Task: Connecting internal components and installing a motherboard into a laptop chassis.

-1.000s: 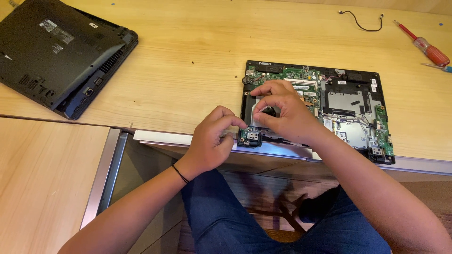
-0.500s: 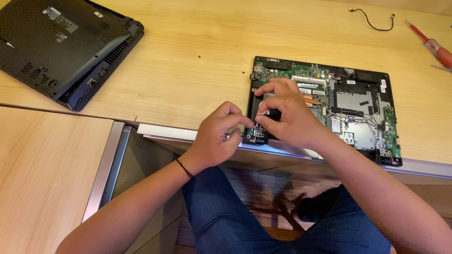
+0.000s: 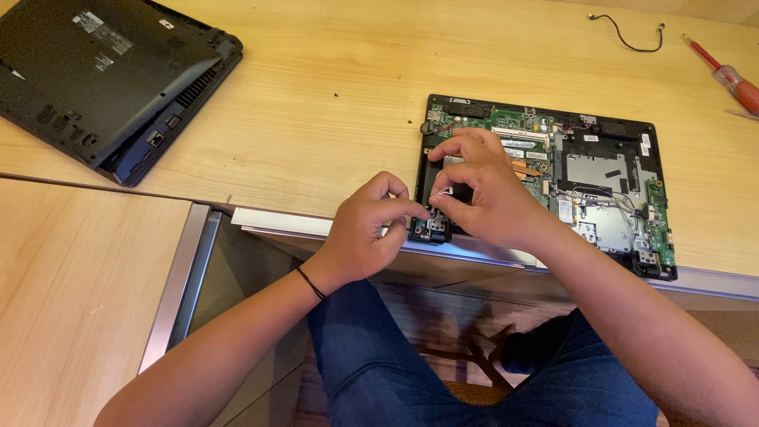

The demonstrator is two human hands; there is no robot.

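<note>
In the head view, the opened laptop base (image 3: 585, 186) lies flat at the desk (image 3: 332, 103) front edge, long axis running left-right, while the left hand (image 3: 368, 229) and right hand (image 3: 478, 190) pinch at its left corner.

The person's arms are bare from the hands to as far up as the view reaches, with no sleeves showing. A thin black band (image 3: 310, 282) circles the wrist of the left hand (image 3: 365, 231). The right hand (image 3: 482, 190) wears no ring or watch. Dark blue jeans (image 3: 395, 372) cover both legs.
</note>
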